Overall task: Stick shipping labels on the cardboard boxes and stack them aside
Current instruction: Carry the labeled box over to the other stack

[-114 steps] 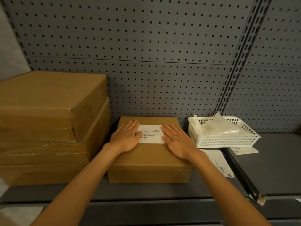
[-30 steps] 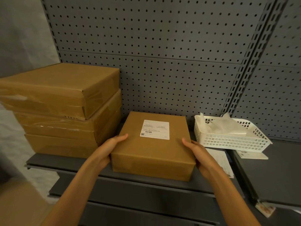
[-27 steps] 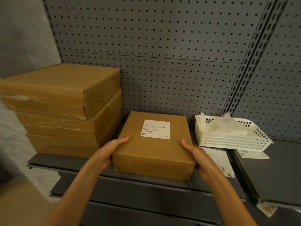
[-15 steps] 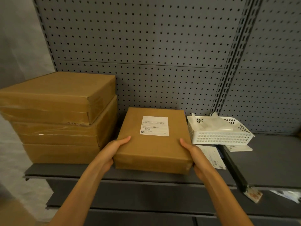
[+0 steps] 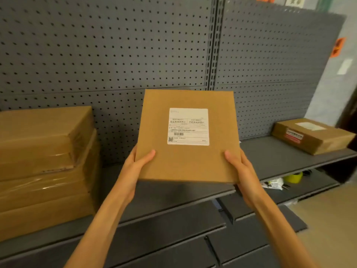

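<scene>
I hold a flat cardboard box (image 5: 188, 167) up in the air above the grey shelf (image 5: 173, 198), its top tilted toward me. A white shipping label (image 5: 188, 126) is stuck on its top face. My left hand (image 5: 138, 163) grips the box's lower left edge, thumb on top. My right hand (image 5: 239, 167) grips the lower right edge the same way. A stack of three larger cardboard boxes (image 5: 44, 157) stands on the shelf at the left. Another labelled cardboard box (image 5: 313, 135) lies on the shelf at the far right.
A grey pegboard wall (image 5: 116, 55) backs the shelf. On a lower shelf at the right lie a yellow-green tape roll (image 5: 293, 176) and a crumpled plastic wrapper (image 5: 273, 183). The white basket is out of view behind the held box.
Both hands have lifted the labelled box off the shelf and raised it. My view has swung right, bringing the far-right box into sight.
</scene>
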